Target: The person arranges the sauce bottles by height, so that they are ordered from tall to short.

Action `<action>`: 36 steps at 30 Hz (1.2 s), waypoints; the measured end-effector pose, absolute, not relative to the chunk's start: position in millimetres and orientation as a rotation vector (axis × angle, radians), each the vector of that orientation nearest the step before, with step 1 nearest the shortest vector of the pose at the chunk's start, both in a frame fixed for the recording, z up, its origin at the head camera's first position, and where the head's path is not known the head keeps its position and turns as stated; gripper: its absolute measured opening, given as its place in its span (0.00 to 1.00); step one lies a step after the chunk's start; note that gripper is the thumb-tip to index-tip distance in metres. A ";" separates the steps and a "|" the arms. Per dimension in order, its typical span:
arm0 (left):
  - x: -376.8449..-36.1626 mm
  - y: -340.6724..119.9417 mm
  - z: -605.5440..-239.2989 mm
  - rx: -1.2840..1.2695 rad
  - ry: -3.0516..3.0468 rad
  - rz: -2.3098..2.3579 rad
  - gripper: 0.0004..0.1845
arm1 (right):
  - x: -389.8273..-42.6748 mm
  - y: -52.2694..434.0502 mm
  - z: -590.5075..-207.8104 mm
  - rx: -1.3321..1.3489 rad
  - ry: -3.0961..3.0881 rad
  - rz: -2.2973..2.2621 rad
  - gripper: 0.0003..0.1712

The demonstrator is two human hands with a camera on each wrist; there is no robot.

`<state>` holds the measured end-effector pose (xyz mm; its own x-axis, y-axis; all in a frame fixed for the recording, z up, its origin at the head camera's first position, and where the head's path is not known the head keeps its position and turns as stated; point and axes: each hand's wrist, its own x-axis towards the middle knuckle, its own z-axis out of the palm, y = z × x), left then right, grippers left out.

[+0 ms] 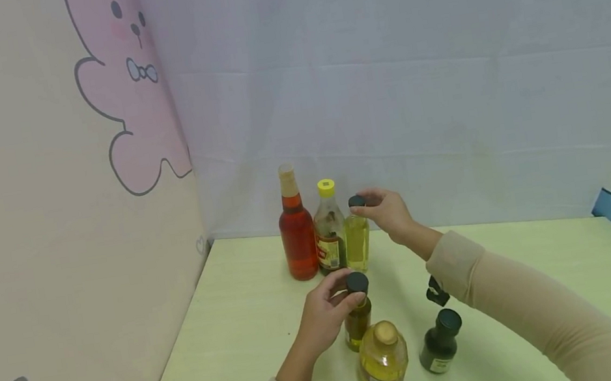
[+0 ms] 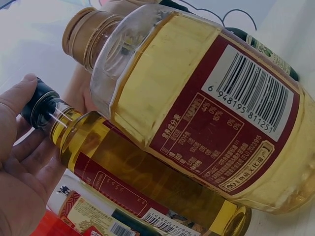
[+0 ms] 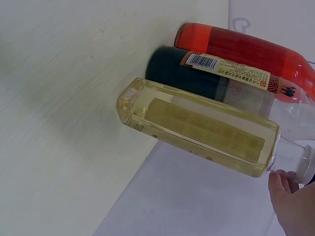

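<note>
My right hand (image 1: pixel 388 212) pinches the dark cap of a square, pale-yellow oil bottle (image 1: pixel 357 242) at the back of the table. That bottle stands beside a yellow-capped sauce bottle (image 1: pixel 328 230) and a tall red bottle (image 1: pixel 298 237), making a row. Nearer, my left hand (image 1: pixel 327 315) holds a darker oil bottle (image 2: pixel 133 167) by its black cap, thumb on one side and fingers on the other. Just in front of it is a round oil bottle with a gold cap (image 1: pixel 383 363), its barcode label facing the left wrist camera.
A small dark bottle with a black cap (image 1: pixel 439 343) stands to the right of the round one. The pale table (image 1: pixel 533 288) meets a cloth-covered wall (image 1: pixel 417 101) behind the row and a cartoon-printed wall (image 1: pixel 49 222) on the left.
</note>
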<state>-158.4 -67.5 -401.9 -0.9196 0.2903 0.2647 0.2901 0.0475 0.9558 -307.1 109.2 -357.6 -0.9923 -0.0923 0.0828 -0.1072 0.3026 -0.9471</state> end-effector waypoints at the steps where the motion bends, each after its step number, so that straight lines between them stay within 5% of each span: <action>1: -158.6 -67.5 -402.5 0.626 2.274 2.073 0.21 | -307.1 109.5 -357.7 0.194 -2.529 1.836 0.24; 36: -173.4 -67.2 -428.9 0.650 2.284 2.102 0.26 | -286.2 134.5 -347.7 0.396 -2.606 1.904 0.31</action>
